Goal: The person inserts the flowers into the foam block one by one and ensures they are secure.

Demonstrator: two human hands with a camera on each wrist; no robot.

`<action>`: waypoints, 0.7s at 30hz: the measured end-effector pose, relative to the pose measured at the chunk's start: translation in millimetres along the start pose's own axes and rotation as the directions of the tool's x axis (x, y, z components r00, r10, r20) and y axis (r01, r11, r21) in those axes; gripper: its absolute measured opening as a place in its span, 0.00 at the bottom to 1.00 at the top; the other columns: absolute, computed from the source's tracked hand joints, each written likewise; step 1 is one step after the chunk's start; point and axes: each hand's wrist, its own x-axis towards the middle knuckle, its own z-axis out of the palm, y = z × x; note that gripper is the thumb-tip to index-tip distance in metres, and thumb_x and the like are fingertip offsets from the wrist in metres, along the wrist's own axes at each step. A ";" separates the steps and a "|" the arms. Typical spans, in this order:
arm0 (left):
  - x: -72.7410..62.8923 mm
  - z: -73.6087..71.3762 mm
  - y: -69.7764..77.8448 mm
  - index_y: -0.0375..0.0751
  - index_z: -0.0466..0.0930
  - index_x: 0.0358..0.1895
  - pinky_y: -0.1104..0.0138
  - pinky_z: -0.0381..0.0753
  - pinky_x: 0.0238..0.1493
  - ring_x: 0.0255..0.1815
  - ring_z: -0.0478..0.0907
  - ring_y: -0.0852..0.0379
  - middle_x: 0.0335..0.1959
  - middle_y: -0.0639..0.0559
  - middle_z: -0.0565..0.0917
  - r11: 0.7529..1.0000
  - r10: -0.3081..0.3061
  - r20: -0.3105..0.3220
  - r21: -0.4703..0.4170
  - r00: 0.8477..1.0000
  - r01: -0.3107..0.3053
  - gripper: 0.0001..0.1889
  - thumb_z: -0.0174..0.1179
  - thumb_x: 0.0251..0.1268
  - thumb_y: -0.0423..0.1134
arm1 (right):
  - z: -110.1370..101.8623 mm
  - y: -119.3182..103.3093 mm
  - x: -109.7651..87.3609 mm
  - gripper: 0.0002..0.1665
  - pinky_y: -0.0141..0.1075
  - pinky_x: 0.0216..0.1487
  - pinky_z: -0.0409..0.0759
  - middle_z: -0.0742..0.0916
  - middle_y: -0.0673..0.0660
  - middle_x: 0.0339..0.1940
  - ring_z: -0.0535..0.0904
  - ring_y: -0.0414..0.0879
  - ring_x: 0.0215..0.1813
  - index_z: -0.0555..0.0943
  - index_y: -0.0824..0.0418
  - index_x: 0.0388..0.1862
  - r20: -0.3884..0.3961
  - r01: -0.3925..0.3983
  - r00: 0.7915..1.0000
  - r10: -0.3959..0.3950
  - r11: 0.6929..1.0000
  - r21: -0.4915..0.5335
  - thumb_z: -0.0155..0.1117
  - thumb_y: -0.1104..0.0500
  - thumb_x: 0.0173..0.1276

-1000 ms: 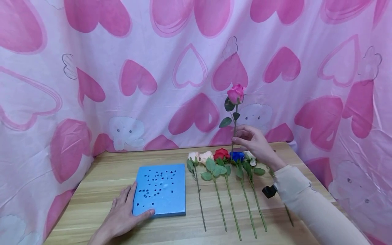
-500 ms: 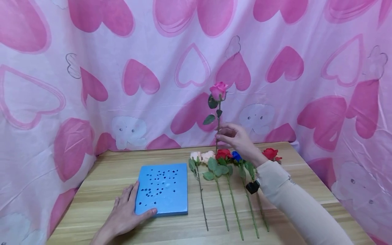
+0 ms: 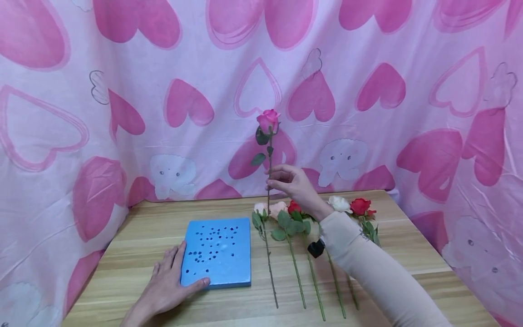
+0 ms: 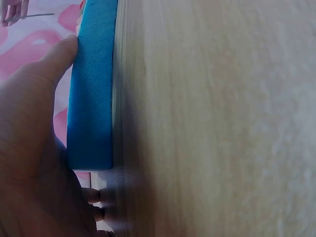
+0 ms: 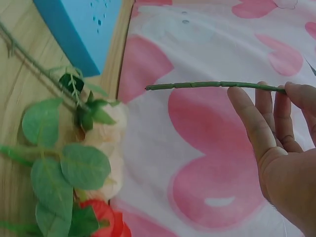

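Observation:
My right hand [image 3: 295, 185] pinches the stem of a pink rose [image 3: 268, 120] between thumb and fingers. The rose stands upright above the table's back part, its bloom at the top. In the right wrist view the lower stem [image 5: 197, 85] sticks out past the fingers, its end free in the air. My left hand [image 3: 164, 276] rests against the near left corner of a blue foam block [image 3: 229, 272] full of small holes. Its thumb lies at the block's front edge and its fingers stretch along the left side, partly hidden in the left wrist view.
Several roses lie on the wooden table [image 3: 135, 245], stems toward me: pale pink ones [image 3: 278, 209], a red one [image 3: 294, 207], a white one [image 3: 339, 204] and another red one [image 3: 360, 206] at the right. The right forearm covers part of them. A heart-patterned curtain [image 3: 216, 159] hangs behind.
My right hand has carried the pink rose leftward, from above the blue rose to above the pale pink ones. The white and right-hand red roses have come into sight. The left hand stays at the block.

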 end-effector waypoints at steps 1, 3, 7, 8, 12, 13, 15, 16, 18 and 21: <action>-0.3 -0.2 0.1 0.36 0.35 0.93 0.19 0.37 0.81 0.88 0.44 0.18 0.89 0.22 0.46 1.000 0.000 0.001 -0.001 1.000 0.000 0.74 0.64 0.62 0.84 | 2.8 0.6 1.2 0.18 0.57 0.56 0.93 0.91 0.65 0.51 0.89 0.68 0.58 0.84 0.66 0.68 0.001 0.002 1.000 -0.002 1.000 -0.006 0.69 0.66 0.83; -1.0 -0.4 0.6 0.36 0.35 0.93 0.19 0.37 0.81 0.88 0.44 0.18 0.89 0.22 0.46 1.000 0.001 0.001 -0.003 1.000 -0.001 0.74 0.64 0.63 0.83 | 7.6 1.6 3.3 0.17 0.56 0.56 0.93 0.92 0.64 0.51 0.90 0.65 0.56 0.84 0.65 0.67 0.007 0.005 1.000 -0.005 1.000 -0.006 0.68 0.66 0.83; -2.0 -0.5 1.7 0.36 0.35 0.93 0.20 0.38 0.82 0.88 0.44 0.19 0.89 0.22 0.47 1.000 0.004 -0.001 -0.011 1.000 -0.004 0.74 0.65 0.62 0.83 | 16.4 2.5 7.6 0.17 0.56 0.54 0.93 0.92 0.63 0.51 0.91 0.63 0.56 0.85 0.64 0.67 0.018 0.001 1.000 -0.001 1.000 -0.002 0.68 0.66 0.83; -2.2 -0.5 1.8 0.37 0.35 0.93 0.20 0.38 0.82 0.88 0.44 0.19 0.89 0.23 0.47 1.000 0.005 -0.003 -0.012 1.000 -0.005 0.74 0.65 0.62 0.83 | 18.6 2.2 8.9 0.17 0.57 0.54 0.93 0.91 0.64 0.51 0.91 0.64 0.56 0.85 0.64 0.67 0.023 -0.001 1.000 0.001 1.000 0.004 0.68 0.66 0.83; -2.9 -0.2 1.8 0.37 0.35 0.93 0.20 0.38 0.82 0.89 0.44 0.19 0.90 0.23 0.47 1.000 0.010 -0.008 -0.016 1.000 -0.010 0.74 0.65 0.62 0.83 | 27.6 0.3 14.0 0.18 0.58 0.54 0.93 0.90 0.70 0.53 0.87 0.73 0.60 0.84 0.63 0.68 0.038 -0.002 0.999 0.001 1.000 0.025 0.68 0.66 0.83; -3.0 -0.2 1.8 0.37 0.35 0.93 0.20 0.38 0.82 0.89 0.44 0.19 0.90 0.22 0.47 1.000 0.012 -0.010 -0.016 1.000 -0.012 0.74 0.65 0.62 0.83 | 30.0 -0.4 15.2 0.18 0.58 0.55 0.93 0.89 0.70 0.54 0.86 0.75 0.61 0.84 0.63 0.68 0.042 -0.002 0.999 0.001 1.000 0.030 0.68 0.66 0.83; -3.2 -0.5 1.7 0.36 0.35 0.93 0.20 0.38 0.82 0.89 0.44 0.19 0.89 0.22 0.47 1.000 0.017 -0.014 -0.018 1.000 -0.017 0.74 0.65 0.63 0.83 | 35.3 -1.2 18.0 0.18 0.58 0.56 0.93 0.89 0.70 0.54 0.85 0.77 0.63 0.84 0.64 0.68 0.051 -0.006 0.999 0.004 0.999 0.051 0.68 0.67 0.83; -3.5 -0.8 1.7 0.36 0.35 0.93 0.20 0.38 0.82 0.89 0.44 0.19 0.89 0.22 0.47 1.000 0.019 -0.015 -0.019 1.000 -0.019 0.74 0.65 0.63 0.83 | 38.3 -1.4 19.5 0.18 0.59 0.56 0.92 0.90 0.70 0.54 0.84 0.77 0.63 0.84 0.64 0.68 0.054 -0.007 0.999 0.004 0.998 0.059 0.68 0.67 0.83; -4.2 -1.5 1.8 0.36 0.35 0.93 0.20 0.39 0.82 0.89 0.44 0.19 0.89 0.21 0.47 1.000 0.021 -0.018 -0.021 1.000 -0.022 0.74 0.65 0.63 0.82 | 45.1 -2.0 22.5 0.18 0.58 0.57 0.92 0.90 0.67 0.53 0.85 0.76 0.63 0.84 0.64 0.67 0.057 -0.012 0.998 0.009 0.998 0.064 0.68 0.68 0.82; -5.2 -2.5 1.9 0.35 0.35 0.92 0.20 0.38 0.82 0.89 0.44 0.19 0.89 0.21 0.48 1.000 0.021 -0.019 -0.022 1.000 -0.022 0.74 0.66 0.63 0.82 | 56.4 -2.2 26.6 0.17 0.59 0.57 0.92 0.91 0.65 0.53 0.88 0.72 0.60 0.85 0.64 0.66 0.064 -0.019 0.998 0.014 0.997 0.080 0.69 0.68 0.81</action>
